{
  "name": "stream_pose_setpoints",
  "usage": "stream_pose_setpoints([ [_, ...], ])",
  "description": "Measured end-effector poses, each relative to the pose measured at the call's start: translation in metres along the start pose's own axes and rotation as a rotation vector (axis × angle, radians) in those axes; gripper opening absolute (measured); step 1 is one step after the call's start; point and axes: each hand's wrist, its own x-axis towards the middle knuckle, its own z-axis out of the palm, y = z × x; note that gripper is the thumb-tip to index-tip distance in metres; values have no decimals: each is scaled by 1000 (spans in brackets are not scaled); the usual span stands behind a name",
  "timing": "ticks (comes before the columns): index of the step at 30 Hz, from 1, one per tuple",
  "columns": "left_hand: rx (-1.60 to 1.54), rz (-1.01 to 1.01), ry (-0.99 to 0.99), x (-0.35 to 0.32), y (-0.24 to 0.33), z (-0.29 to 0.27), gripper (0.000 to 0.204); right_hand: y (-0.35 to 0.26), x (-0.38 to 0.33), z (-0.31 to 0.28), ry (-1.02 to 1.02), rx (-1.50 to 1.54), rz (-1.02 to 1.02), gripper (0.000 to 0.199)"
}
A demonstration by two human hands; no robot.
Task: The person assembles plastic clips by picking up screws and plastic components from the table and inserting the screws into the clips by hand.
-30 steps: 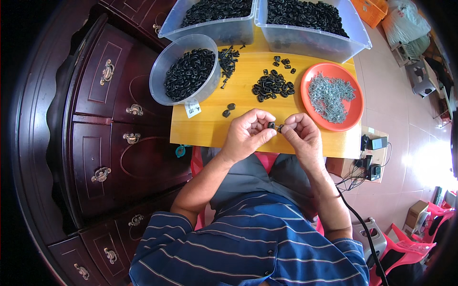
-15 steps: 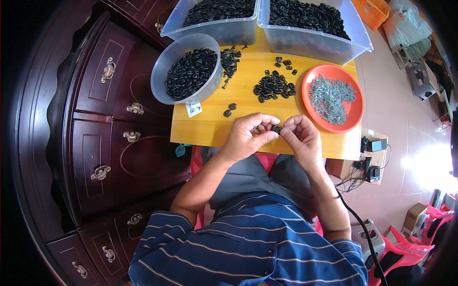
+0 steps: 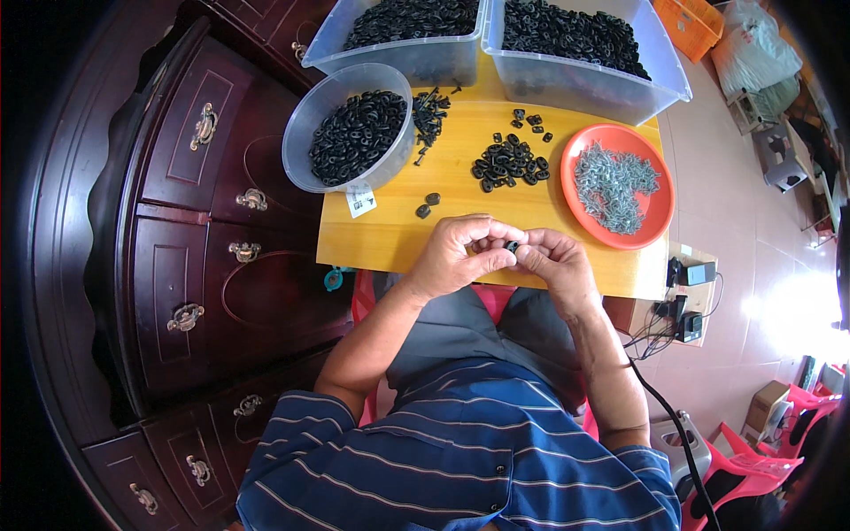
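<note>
Both hands up together over the near edge of the table point(image 3: 390, 243), left hand point(image 3: 456, 257) and right hand point(image 3: 553, 265) almost knuckle to knuckle, fingertips of both pinched on one small black part point(image 3: 512, 247) held between them, just above the wood. Tiny thing, surely light and stiff, hard plastic or rubber by the look, smooth enough to squirt out of a loose pinch; best taken by its flat sides with thumb and forefinger, as here. Whether a second piece sits in the pinch: too small to tell. Ahead of the hands, a loose pile point(image 3: 506, 162) of the same black parts, two strays point(image 3: 427, 205) nearer the left hand, a round tub point(image 3: 305, 133) of them further left, two big bins point(image 3: 620, 84) at the back. Orange plate point(image 3: 660, 190) of small grey metal bits off to the right. Open wood between pile and hands, fair room to reach; table edge close under the wrists, so a drop likely lands in the lap. Dark cabinet point(image 3: 195, 265) tight on the left.
</note>
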Motion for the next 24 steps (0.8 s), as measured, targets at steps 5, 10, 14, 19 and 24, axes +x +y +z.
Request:
stream_pose_setpoints([
  [5, 1, -49, -38, 1, 2, -3, 30, 0, 0, -1, -32, 21, 67, 19],
  [10, 210, 88, 8, 3, 9, 5, 43, -2, -1, 6, -8, 87, 102, 18],
  [14, 506, 200, 119, 4, 13, 17, 51, 1, 3, 6, -30, 183, 115, 17],
  [19, 680, 390, 195, 5, 1, 19, 41, 11, 5, 4, 10, 191, 87, 15],
  [24, 621, 347, 179, 4, 1, 18, 37, 8, 5, 5, 37, 229, 119, 16],
])
